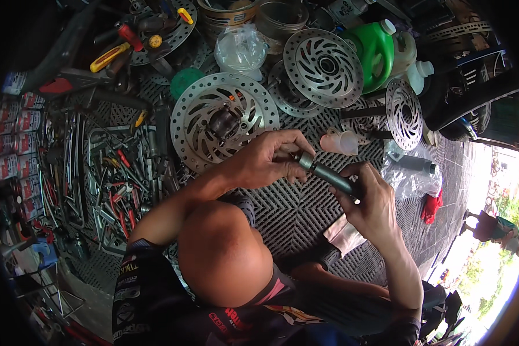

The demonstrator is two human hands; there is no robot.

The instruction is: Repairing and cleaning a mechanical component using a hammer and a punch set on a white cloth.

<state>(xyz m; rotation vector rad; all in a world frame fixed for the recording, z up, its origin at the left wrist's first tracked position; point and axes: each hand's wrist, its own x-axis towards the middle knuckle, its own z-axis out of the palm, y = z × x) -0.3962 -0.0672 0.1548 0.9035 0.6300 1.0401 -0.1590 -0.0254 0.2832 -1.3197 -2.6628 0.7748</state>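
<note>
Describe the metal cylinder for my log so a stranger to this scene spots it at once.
Start at the dark ridged mat, then look over it where the left hand and right hand nearly meet. The grey metal cylinder slants between them, down toward the right hand, with a shinier collar at its left end. Unlike the slotted discs beyond, it's rod-shaped and held.

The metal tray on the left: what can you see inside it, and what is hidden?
A heap of metal hand tools, several with red handles. Whatever lies beneath the top layer is covered.
</note>
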